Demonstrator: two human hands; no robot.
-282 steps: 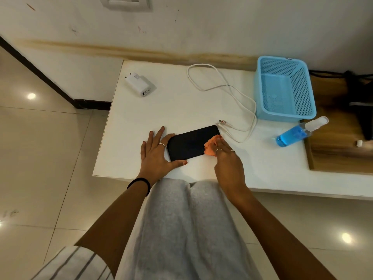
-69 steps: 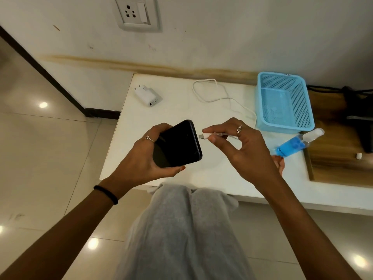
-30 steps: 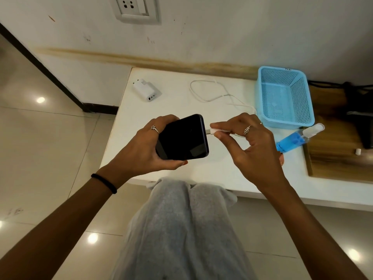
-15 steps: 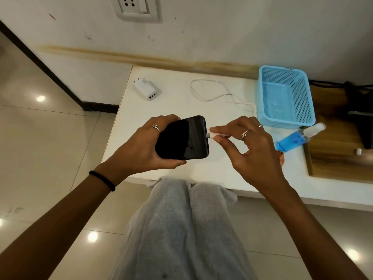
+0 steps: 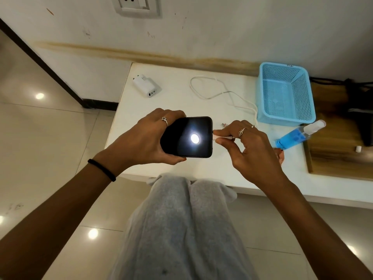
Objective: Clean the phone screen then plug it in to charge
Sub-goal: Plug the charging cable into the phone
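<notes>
My left hand [image 5: 141,140] holds a black phone [image 5: 187,137] flat above the white table [image 5: 177,102], its dark screen facing up and mirroring a ceiling light. My right hand [image 5: 250,150] pinches the plug end of the white charging cable [image 5: 210,87] against the phone's right edge. The rest of the cable loops back across the table, and its other plug [image 5: 223,124] lies just behind my right fingers. A white charger adapter [image 5: 146,85] lies at the table's far left. An orange cloth [image 5: 279,153] peeks out from under my right hand.
A wall socket [image 5: 137,5] sits above the table on the wall. A blue mesh basket [image 5: 284,93] stands at the back right, and a blue spray bottle [image 5: 298,134] lies in front of it. A wooden surface [image 5: 339,154] adjoins the table's right side. My grey-clad knees are below.
The cable plug has closed the small gap and now meets the phone's right edge. The phone has tilted flatter, so a ceiling light now reflects in its screen.
</notes>
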